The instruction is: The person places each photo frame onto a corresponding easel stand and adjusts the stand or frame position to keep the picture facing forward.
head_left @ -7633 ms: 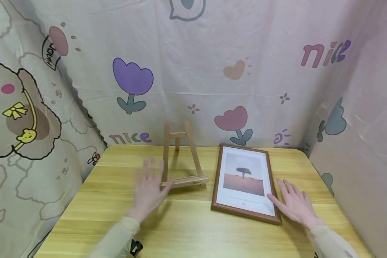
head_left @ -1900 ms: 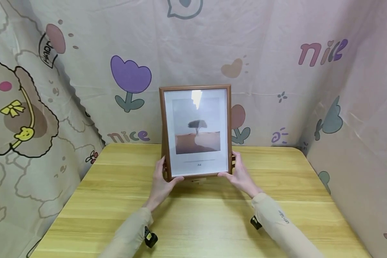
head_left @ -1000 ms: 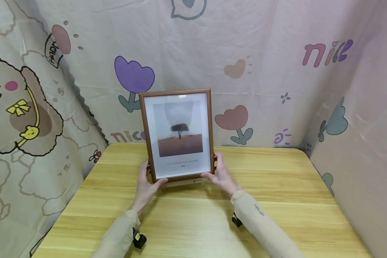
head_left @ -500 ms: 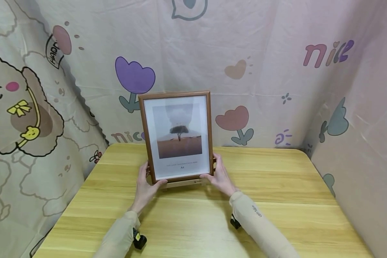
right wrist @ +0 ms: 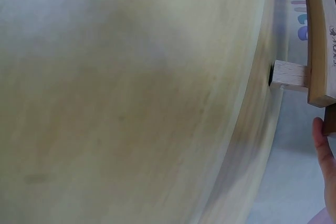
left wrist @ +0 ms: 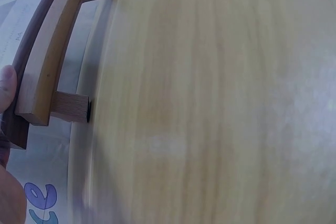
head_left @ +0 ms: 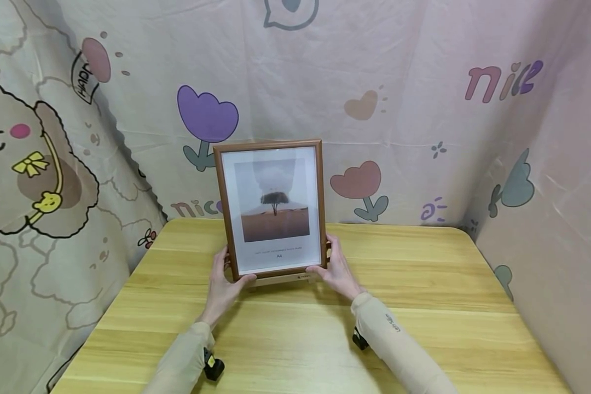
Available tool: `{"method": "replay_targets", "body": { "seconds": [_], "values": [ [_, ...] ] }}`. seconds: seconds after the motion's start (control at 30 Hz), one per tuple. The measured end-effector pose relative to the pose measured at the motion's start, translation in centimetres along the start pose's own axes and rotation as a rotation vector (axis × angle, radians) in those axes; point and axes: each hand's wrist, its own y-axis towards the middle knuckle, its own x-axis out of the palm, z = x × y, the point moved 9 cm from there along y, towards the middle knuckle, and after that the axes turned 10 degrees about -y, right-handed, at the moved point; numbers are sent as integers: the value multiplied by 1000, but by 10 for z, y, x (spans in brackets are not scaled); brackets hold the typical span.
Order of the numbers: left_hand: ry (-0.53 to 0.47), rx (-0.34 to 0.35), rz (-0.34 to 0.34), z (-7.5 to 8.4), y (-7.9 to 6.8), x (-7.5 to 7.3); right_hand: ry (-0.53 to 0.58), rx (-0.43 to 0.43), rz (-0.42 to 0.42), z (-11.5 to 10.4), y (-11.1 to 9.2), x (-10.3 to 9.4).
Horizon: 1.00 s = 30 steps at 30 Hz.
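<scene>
A brown picture frame (head_left: 274, 221) with a lone-tree print stands upright, leaning slightly back, in front of a small wooden easel. Only the easel's ledge (head_left: 282, 279) shows below it in the head view; its upper part is hidden. The left wrist view has the frame's lower edge right along the ledge (left wrist: 50, 59). My left hand (head_left: 222, 285) grips the lower left corner, thumb on the front. At the lower right corner my right hand (head_left: 341, 273) grips likewise, its other fingers partly behind the frame. Easel feet (left wrist: 71, 107) show against the tabletop in the left wrist view.
The wooden table (head_left: 413, 334) reaches back to a printed curtain (head_left: 285, 82) close behind the easel. More curtain (head_left: 561, 219) hangs along both sides. A black wrist camera (head_left: 213, 365) sits under the left sleeve.
Earlier the frame lay flat on the table's right side and the easel stood bare. Both hands have since lifted it onto the easel, shifting it left; over the last half second almost nothing moves.
</scene>
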Motion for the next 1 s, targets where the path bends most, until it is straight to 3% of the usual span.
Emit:
{"method": "replay_targets", "body": {
  "seconds": [0.13, 0.27, 0.43, 0.53, 0.67, 1.0],
  "values": [
    [10, 3, -4, -1, 0, 1, 29, 50, -26, 3, -1, 1],
    [47, -36, -34, -4, -1, 3, 36, 128, -93, 7, -4, 6],
    [68, -172, -96, -15, -5, 4, 40, 184, -182, 11, -9, 14],
    [67, -274, -151, -25, -8, 7, 114, 222, -211, 14, -12, 17],
    [87, -352, -198, -31, -11, 9, 218, 270, -234, 16, -16, 19],
    [163, -364, -192, -24, -11, 8, 201, 296, -219, 19, -16, 18]
  ]
}}
